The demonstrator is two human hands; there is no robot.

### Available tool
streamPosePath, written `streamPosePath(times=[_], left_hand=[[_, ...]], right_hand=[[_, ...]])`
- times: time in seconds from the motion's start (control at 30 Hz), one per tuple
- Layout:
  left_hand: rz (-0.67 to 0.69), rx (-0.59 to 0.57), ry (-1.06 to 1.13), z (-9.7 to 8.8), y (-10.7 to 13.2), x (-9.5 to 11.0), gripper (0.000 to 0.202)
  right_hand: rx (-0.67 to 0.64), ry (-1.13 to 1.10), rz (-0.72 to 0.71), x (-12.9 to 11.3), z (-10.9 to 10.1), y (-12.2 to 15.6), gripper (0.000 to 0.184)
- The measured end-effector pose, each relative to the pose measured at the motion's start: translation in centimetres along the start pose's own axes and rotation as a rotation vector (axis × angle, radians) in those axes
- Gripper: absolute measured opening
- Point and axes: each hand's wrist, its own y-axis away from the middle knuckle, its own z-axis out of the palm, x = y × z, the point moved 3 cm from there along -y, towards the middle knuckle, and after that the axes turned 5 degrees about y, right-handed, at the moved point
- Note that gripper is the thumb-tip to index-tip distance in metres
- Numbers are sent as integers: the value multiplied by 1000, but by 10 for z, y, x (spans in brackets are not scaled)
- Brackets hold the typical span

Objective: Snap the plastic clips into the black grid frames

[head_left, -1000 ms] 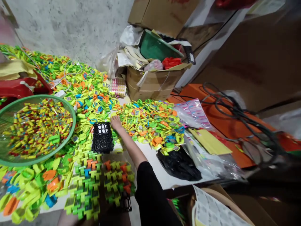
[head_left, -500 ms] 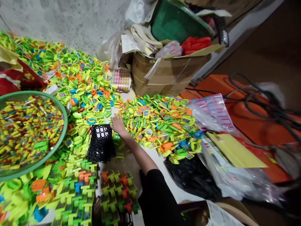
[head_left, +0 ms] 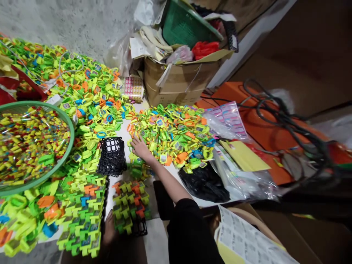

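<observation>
My right hand (head_left: 141, 148), its arm in a black sleeve, reaches to the near left edge of a heap of bright plastic toy watches (head_left: 176, 128). Its fingers are spread, and nothing shows held in them. Partly seen and in shadow, my left hand (head_left: 109, 226) closes on the left side of a black grid tray (head_left: 141, 228) carrying rows of yellow, green and orange pieces. To the left of my right hand lies a stack of empty black grid trays (head_left: 112, 157). A filled tray of watches (head_left: 82, 216) rests at the table's front edge.
On the left, a green round basket (head_left: 72, 137) contains many small yellow and red parts. Behind stands a full cardboard box (head_left: 176, 84). A black plastic bag (head_left: 205, 183), a yellow card (head_left: 244, 156) and black cables (head_left: 275, 110) lie to the right. Printed sheets (head_left: 244, 234) are at lower right.
My right hand has shifted from the stack of empty trays to the edge of the watch heap. The head view has turned, so the scene sits further left. My left hand stays at its tray.
</observation>
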Motion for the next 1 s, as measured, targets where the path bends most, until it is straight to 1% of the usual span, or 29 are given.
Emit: streamPosePath(times=[0.07,0.17,0.27,0.37,0.47,0.53,0.6,0.7,0.77,0.83,0.9,1.0], left_hand=[[-5,24,42,3,12,-9,29],[-6,84,117,6,13,-14,37],[13,127,139,6,2,-7,36],[104,122,141,3,-7,4,28],[204,155,107,-4,-12,15,21],[246,163,67,-7,-13,21,18],[247,154,39,-10,-13,25,19],[226,152,42,-15,-14,30,23],[234,139,40,-17,-16,32,20],[239,131,23,-18,-18,34,17],[243,141,16,-18,-21,33,15],[254,173,36,-18,-23,30,15]], right_hand=[[-9,-16,-28,-6,-2,13,33],[-38,11,-62,-16,-5,33,29],[-80,75,-84,-27,-10,47,31],[-80,50,-42,-32,-24,60,32],[-44,-71,37,-36,-45,76,28],[-14,-197,74,-41,-59,91,22],[50,-358,116,-47,-72,108,18],[192,-583,217,-55,-83,137,24],[259,-640,299,-58,-81,157,29],[266,-620,369,-61,-72,173,30],[200,-558,398,-64,-58,184,32],[65,-434,360,-71,-40,188,36]])
